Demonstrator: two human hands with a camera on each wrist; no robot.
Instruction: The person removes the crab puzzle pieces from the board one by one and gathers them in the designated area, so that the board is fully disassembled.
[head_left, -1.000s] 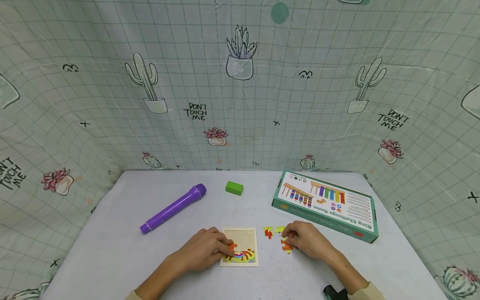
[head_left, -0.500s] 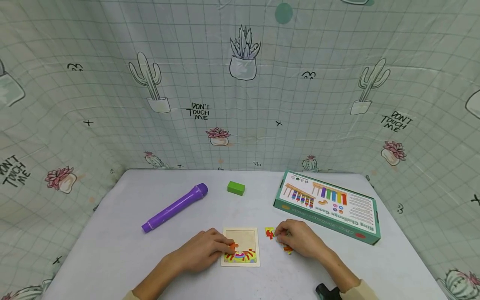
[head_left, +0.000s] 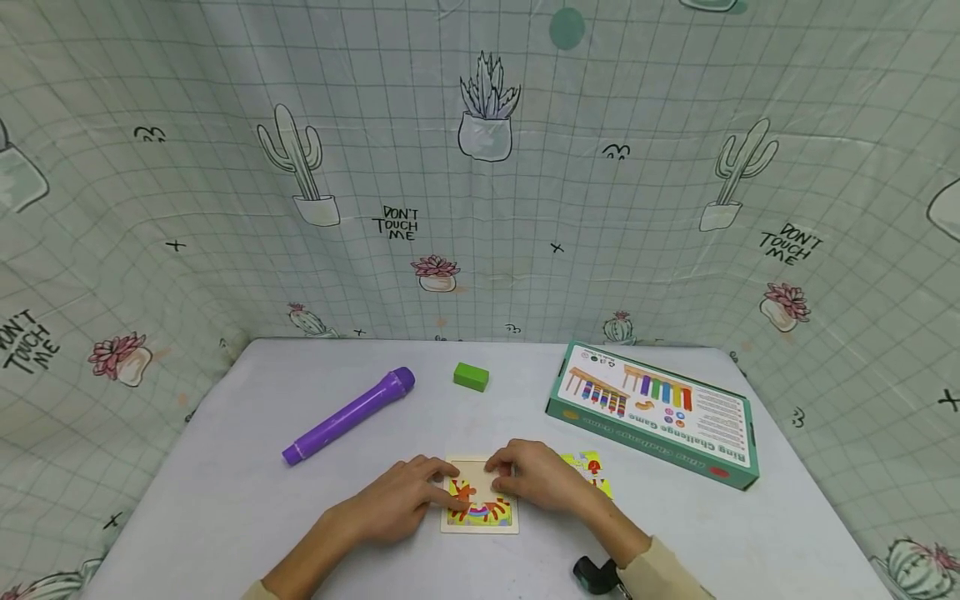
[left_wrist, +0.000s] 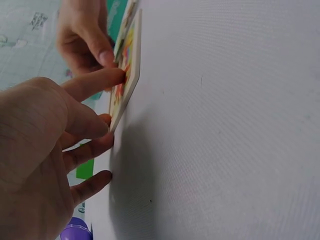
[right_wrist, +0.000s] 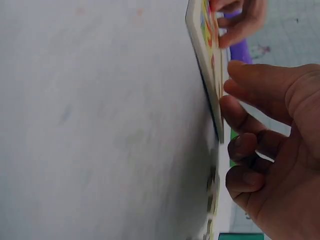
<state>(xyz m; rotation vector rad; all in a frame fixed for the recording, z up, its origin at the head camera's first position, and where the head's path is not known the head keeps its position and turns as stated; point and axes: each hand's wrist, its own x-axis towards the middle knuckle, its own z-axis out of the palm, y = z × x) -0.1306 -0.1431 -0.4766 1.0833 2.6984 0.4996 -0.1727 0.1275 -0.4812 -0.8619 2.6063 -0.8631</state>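
Observation:
A square wooden puzzle board point(head_left: 513, 523) lies on the table, with colourful pieces fitted along its near side and part of its left. My left hand point(head_left: 401, 498) rests at its left side; the thumb touches the printed pieces, while the other fingers reach toward the far edge, fairly straight. Over the board's right side hovers my right hand point(head_left: 536, 473), with thumb and index finger bent close together. Whether a piece sits between them is hidden; the right wrist view point(right_wrist: 270, 125) shows none. Loose yellow-and-red puzzle pieces point(head_left: 592, 463) lie right of the board, partly covered by the right hand and forearm.
A purple toy microphone point(head_left: 348, 417) lies at the left. Behind the board is a green block point(head_left: 471, 377). A Ring Challenge Game box point(head_left: 656, 412) lies at the right rear. A black object point(head_left: 594, 575) shows by the right sleeve.
My right hand has moved left from the loose pieces to the board's right side. Pieces formerly beneath it are now uncovered. The left index finger has shifted toward the far side, exposing more printed pieces.

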